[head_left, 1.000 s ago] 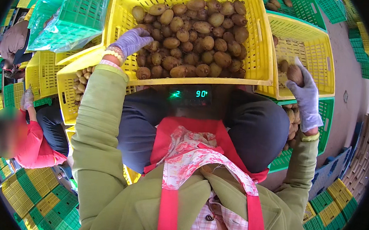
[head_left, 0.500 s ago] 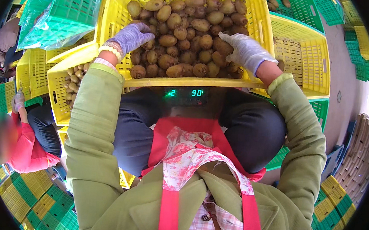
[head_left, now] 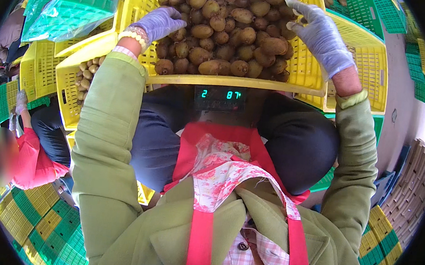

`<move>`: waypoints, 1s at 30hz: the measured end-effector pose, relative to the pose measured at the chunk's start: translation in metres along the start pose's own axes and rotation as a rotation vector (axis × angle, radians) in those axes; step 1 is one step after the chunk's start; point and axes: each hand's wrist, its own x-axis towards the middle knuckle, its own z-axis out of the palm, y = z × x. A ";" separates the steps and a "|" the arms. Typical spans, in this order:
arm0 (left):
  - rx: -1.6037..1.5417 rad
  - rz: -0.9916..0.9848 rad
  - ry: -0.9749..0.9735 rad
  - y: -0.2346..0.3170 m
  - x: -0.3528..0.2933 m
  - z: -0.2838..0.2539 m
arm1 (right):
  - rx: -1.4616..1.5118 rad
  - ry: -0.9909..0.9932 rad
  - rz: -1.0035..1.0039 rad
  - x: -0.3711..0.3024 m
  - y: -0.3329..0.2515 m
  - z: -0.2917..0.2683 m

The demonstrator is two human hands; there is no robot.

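Note:
A yellow plastic crate [head_left: 311,70] full of brown kiwifruit [head_left: 224,40] stands in front of me at the top of the view. Over its left side my left hand [head_left: 157,24], in a thin whitish glove, rests against the kiwifruit with fingers stretched out and no fruit visible in them. My right hand [head_left: 326,39], gloved the same way, is over the crate's right rim. Its thumb and fingers are spread apart, with kiwifruit below them. Just under the crate's near edge is a dark scale display [head_left: 219,99] with lit green digits.
To the left stands a yellow crate holding smaller kiwifruit [head_left: 86,79], below a plastic-wrapped green crate [head_left: 78,7]. Another yellow crate [head_left: 370,62] sits at right, beside green ones. A co-worker in a red top [head_left: 38,157] sits at left. Stacked crates [head_left: 51,219] line the lower left.
My right hand has moved up and right, from the kiwifruit to the crate's rim, its fingers spreading. The digits on the display have changed. My left hand has shifted slightly upward.

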 end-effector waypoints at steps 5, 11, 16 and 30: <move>-0.012 0.029 -0.009 -0.010 0.008 0.004 | -0.075 -0.152 0.028 0.000 -0.022 0.009; 0.050 0.072 0.023 -0.015 0.009 0.007 | -0.341 -0.323 -0.127 -0.007 -0.026 0.042; 0.067 0.016 0.025 -0.010 0.007 0.007 | -0.543 -0.454 -0.236 -0.010 -0.006 0.066; 0.016 0.063 0.022 -0.019 0.015 0.012 | 0.364 -0.155 0.032 -0.007 0.010 0.014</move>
